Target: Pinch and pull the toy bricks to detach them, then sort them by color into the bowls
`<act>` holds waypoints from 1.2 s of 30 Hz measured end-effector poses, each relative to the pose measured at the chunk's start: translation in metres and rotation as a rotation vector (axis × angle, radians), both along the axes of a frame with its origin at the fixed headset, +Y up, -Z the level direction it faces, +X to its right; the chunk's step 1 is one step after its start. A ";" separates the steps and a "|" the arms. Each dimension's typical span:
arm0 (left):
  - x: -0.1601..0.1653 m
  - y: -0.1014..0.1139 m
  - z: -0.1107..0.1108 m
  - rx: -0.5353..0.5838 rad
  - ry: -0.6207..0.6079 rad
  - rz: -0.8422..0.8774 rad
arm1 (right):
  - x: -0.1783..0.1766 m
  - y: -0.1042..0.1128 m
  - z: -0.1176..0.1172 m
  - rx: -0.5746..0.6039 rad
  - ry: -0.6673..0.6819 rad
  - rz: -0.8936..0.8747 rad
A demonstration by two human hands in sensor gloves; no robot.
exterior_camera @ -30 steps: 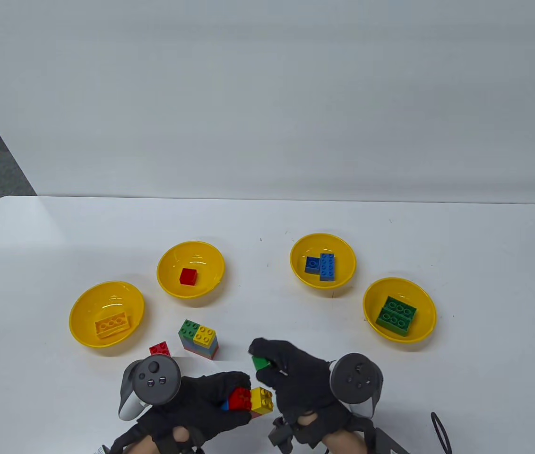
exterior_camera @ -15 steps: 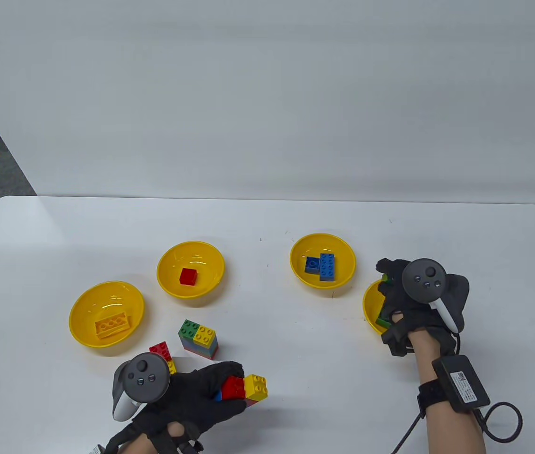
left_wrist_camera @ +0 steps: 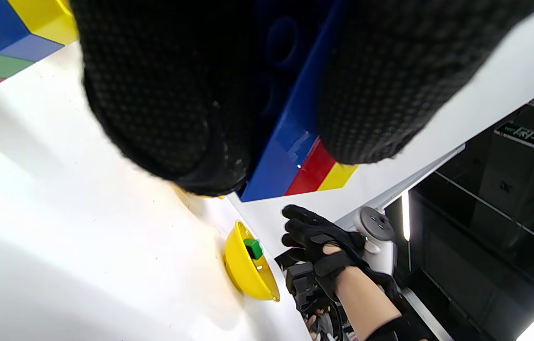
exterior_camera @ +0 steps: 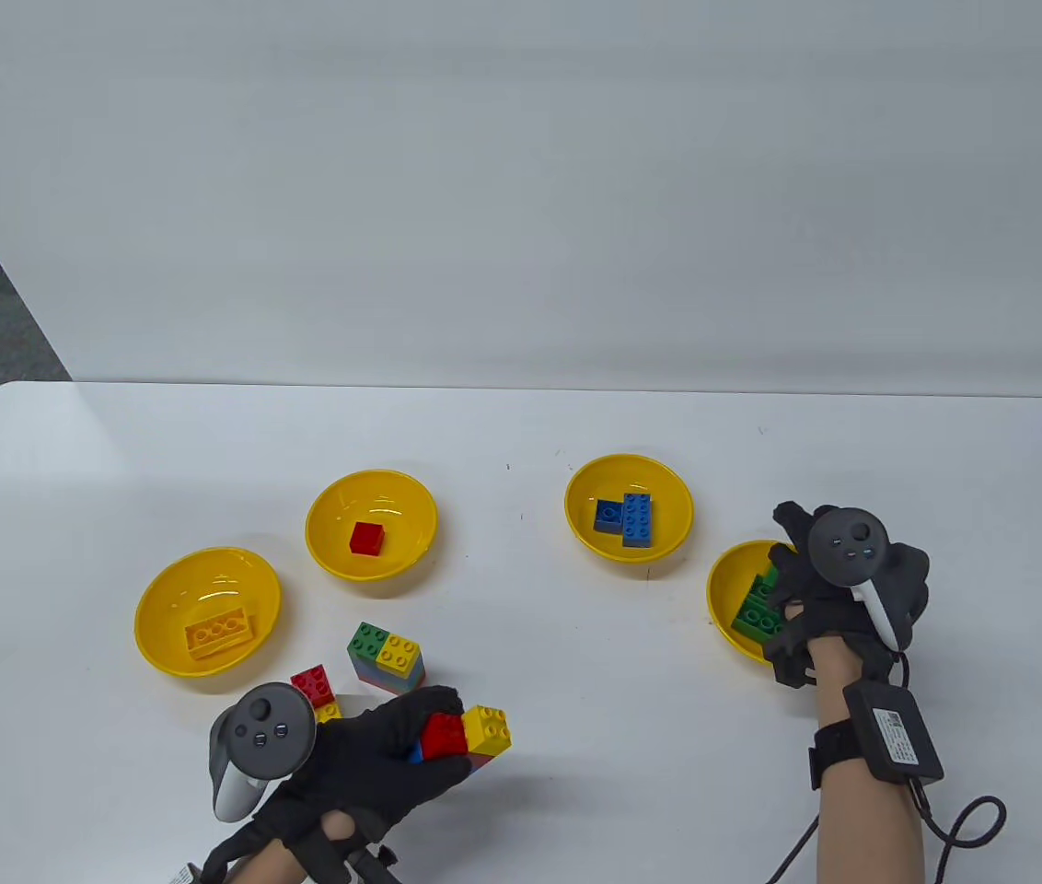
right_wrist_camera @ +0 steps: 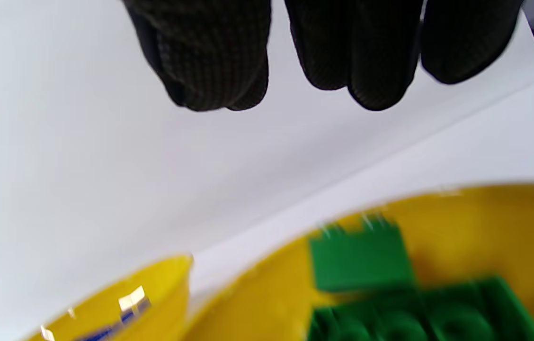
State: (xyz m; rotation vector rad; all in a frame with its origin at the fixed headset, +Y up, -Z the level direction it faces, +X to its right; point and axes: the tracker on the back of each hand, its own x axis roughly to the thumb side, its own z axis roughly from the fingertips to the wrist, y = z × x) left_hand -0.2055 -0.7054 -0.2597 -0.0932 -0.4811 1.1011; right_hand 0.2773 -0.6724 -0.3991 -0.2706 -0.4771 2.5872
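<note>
My right hand (exterior_camera: 839,589) hovers over the green-brick bowl (exterior_camera: 723,589), fingers now loose and holding nothing. The small green brick (right_wrist_camera: 359,258) it carried a second ago has dropped inside and rests against the larger green bricks (exterior_camera: 756,612), so that piece looks sorted. Well to the left of that bowl, near the table's front edge, my left hand (exterior_camera: 364,764) still grips the brick cluster (exterior_camera: 461,732), red and yellow on top, blue beneath; more pulling remains. A label on the wrist pack (exterior_camera: 894,732) is too small to read.
</note>
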 end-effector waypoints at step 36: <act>0.027 -0.014 0.014 -0.035 0.001 0.156 | -0.210 -0.034 0.138 -0.133 0.943 -0.807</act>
